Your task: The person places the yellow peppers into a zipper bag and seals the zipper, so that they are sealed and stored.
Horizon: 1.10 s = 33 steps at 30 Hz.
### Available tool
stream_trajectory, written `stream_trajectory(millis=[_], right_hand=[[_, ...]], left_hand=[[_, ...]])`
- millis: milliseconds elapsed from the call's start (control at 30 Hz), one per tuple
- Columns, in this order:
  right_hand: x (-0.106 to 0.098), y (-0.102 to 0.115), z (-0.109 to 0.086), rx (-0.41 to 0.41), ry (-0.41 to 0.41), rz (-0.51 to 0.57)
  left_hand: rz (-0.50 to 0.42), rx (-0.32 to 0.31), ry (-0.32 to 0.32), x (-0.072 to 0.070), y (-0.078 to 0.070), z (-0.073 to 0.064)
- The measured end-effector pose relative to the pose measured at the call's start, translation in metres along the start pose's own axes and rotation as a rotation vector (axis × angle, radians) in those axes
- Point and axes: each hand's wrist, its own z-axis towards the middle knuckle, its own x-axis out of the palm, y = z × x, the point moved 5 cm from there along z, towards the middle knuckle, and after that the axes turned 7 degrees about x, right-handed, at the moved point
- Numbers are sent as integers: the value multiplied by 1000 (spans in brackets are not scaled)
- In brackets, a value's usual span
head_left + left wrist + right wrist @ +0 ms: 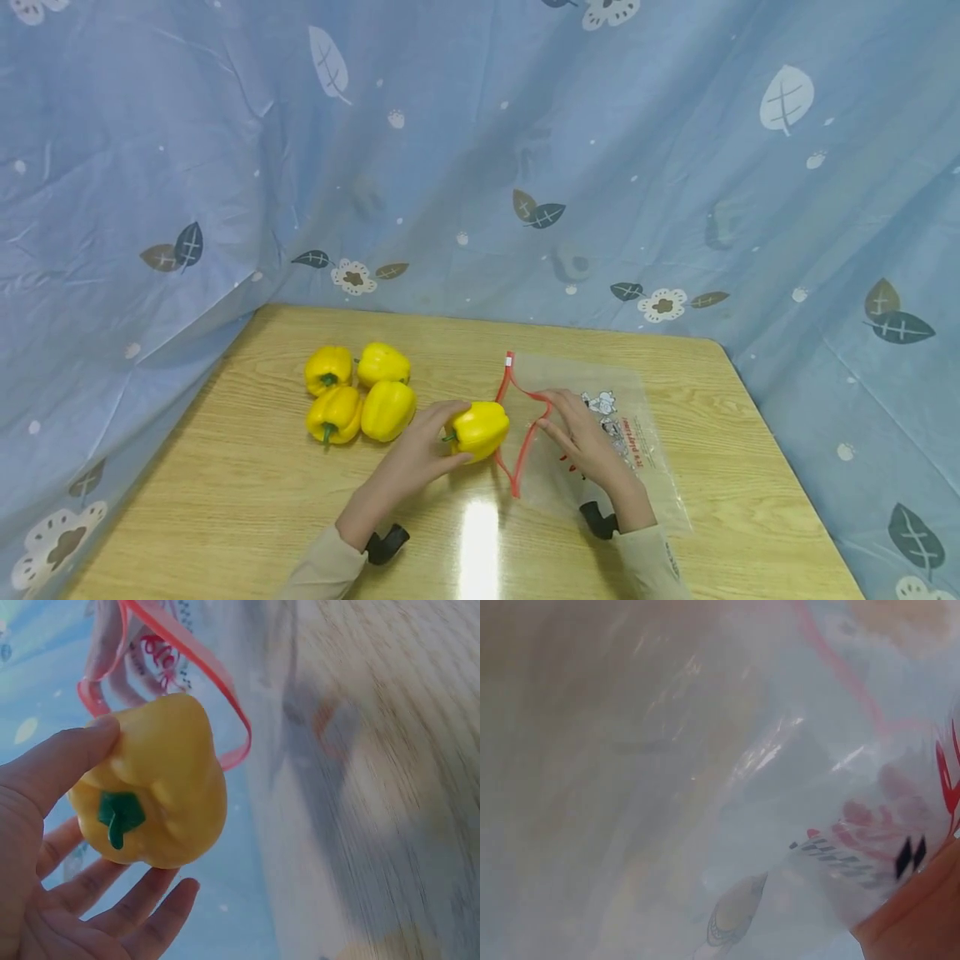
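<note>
A yellow bell pepper (pixel 481 430) with a green stem is gripped by my left hand (pixel 420 454), thumb on one side and fingers on the other. In the left wrist view the stem of the pepper (pixel 161 787) faces the palm. The pepper is right at the mouth of a clear zip bag (pixel 637 417) with a red zip edge and printed figures. My right hand (pixel 588 442) pinches one side of that red edge, which stands spread apart. Clear plastic fills most of the right wrist view, with part of the right hand (pixel 915 907) at lower right.
Several more yellow bell peppers (pixel 387 410) sit grouped on the wooden table (pixel 247 492), left of the left hand. A blue curtain (pixel 450 167) with leaf and flower prints hangs behind the table and along its sides.
</note>
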Motion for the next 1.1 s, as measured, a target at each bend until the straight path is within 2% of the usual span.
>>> stream_trajectory(millis=[167,400,767,1100], right_hand=[[4,1,0,-2,6,-18],[7,4,-1,0,8,-26],[11,3,0,-16,10,-38],[12,2,0,-7,5,-38]], left_hand=[[-19,41,28,9,-3,9],[-46,31,86,23,-2,15],[-95,64,115,42,-4,17],[-132,43,137,51,-5,16]])
